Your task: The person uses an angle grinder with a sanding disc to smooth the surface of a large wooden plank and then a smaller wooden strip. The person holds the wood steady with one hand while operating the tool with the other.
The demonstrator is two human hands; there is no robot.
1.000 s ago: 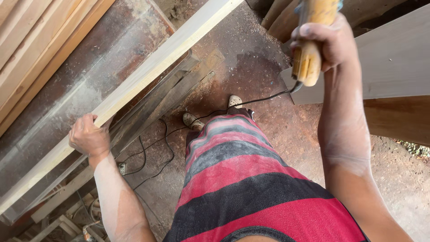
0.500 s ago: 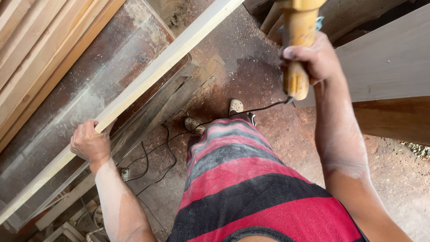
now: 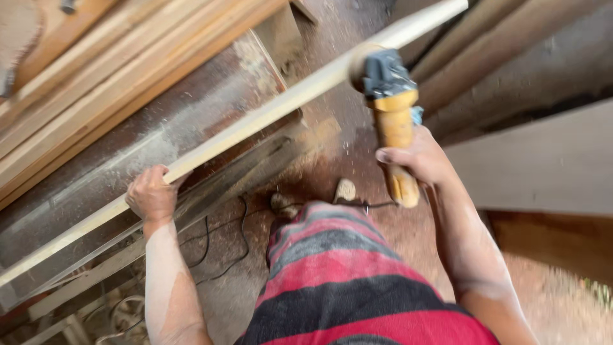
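Sawdust-covered workshop floor (image 3: 357, 147) below. Step in hand: sanding pale wooden strip (image 3: 255, 124). Left hand (image 3: 152, 195) clamped on strip; right hand (image 3: 418, 163) clamped on yellow angle grinder (image 3: 391, 112) (disc against strip, beyond knuckles). Strip's long axis diagonal, pointing up-right. Next move likely calls for steady pressure.
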